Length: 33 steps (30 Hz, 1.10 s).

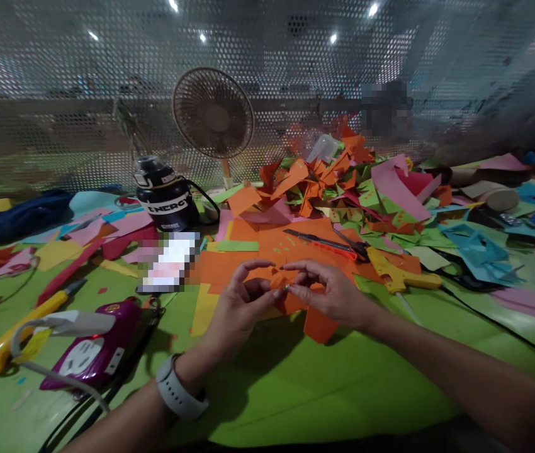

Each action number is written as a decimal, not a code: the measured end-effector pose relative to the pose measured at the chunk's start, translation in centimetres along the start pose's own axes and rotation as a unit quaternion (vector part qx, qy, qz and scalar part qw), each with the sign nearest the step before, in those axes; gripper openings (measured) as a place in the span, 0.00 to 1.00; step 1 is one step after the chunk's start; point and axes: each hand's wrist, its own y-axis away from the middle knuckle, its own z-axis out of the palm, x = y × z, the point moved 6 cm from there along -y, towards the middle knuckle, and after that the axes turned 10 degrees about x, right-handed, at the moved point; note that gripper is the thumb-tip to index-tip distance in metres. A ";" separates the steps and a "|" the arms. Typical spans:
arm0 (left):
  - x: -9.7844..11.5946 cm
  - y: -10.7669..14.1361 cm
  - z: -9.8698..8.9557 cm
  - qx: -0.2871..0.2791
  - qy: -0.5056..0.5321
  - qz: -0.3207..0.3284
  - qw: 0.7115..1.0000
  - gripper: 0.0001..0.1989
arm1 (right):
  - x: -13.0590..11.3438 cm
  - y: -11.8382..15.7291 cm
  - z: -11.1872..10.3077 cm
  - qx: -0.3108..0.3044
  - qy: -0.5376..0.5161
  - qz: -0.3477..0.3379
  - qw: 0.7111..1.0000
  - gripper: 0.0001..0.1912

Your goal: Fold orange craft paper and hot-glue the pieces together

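Between my two hands is a small folded piece of orange paper (281, 281). My left hand (248, 296) pinches its left side with thumb and fingers, a pale watch band (179, 390) on the wrist. From the right, my right hand (326, 290) closes on the same piece. Flat orange sheets (230, 267) lie beneath, with a yellow sheet (204, 309) under them. Just beyond my hands rests a utility knife (321, 244) with an orange-red handle, beside dark-handled scissors (355, 244). A yellow hot glue gun (397, 274) lies right of my right hand.
A purple power strip (100, 343) with a white plug and cables lies left, near another yellow tool (26, 330). Behind are a phone (170, 263), a black bottle (166, 198), a fan (214, 113) and a heap of cut paper (328, 179). The glue gun's cord trails right.
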 end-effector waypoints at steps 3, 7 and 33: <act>0.0 -0.1 -0.1 -0.005 -0.022 0.022 1.000 0.12 | -0.1 -0.1 0.0 0.002 0.003 -0.001 1.000 0.20; -0.1 -0.2 -0.1 -0.006 -0.048 0.026 0.998 0.07 | 0.1 -0.2 0.3 0.001 0.013 -0.003 1.000 0.19; 0.0 -0.9 -1.2 0.056 -0.041 0.028 0.997 0.09 | 5.8 6.1 -16.7 0.064 0.556 -0.015 0.828 0.32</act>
